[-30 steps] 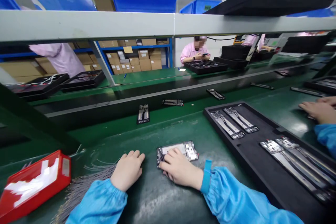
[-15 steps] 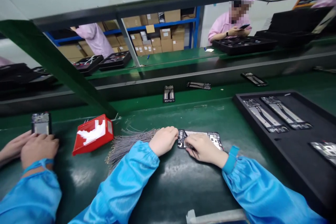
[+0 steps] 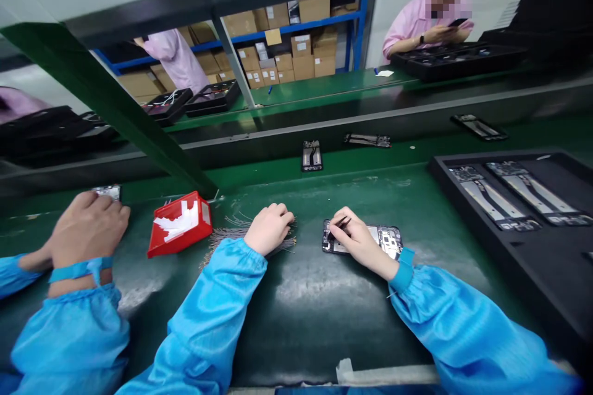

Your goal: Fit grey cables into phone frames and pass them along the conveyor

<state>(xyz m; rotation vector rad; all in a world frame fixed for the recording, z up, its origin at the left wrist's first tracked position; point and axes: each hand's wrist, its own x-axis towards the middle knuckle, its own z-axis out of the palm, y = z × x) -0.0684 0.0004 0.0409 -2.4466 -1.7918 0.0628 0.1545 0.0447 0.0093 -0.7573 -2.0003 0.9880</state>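
My left hand [image 3: 270, 228] rests over the right end of a bundle of thin grey cables [image 3: 225, 239]. Its fingers are curled closed, and what the fingertips pinch is hidden. Dark tweezers [image 3: 341, 221] are held in my right hand [image 3: 356, 237], above the left end of an opened phone [image 3: 390, 238]. That phone lies flat on the green bench, its circuit board showing; my right hand covers part of its middle.
A red bin [image 3: 180, 225] with white strips stands left of the cables. Beyond it, a co-worker's hand [image 3: 90, 225] covers another phone part [image 3: 109, 192]. At right a black tray [image 3: 467, 222] carries opened phones. More opened phones, like this one [image 3: 312, 156], lie along the back.
My left hand has moved left, away from the phone's end and onto the cables. The tweezers in my right hand have tilted upward. At left, the co-worker's hand has reached forward over the phone part.
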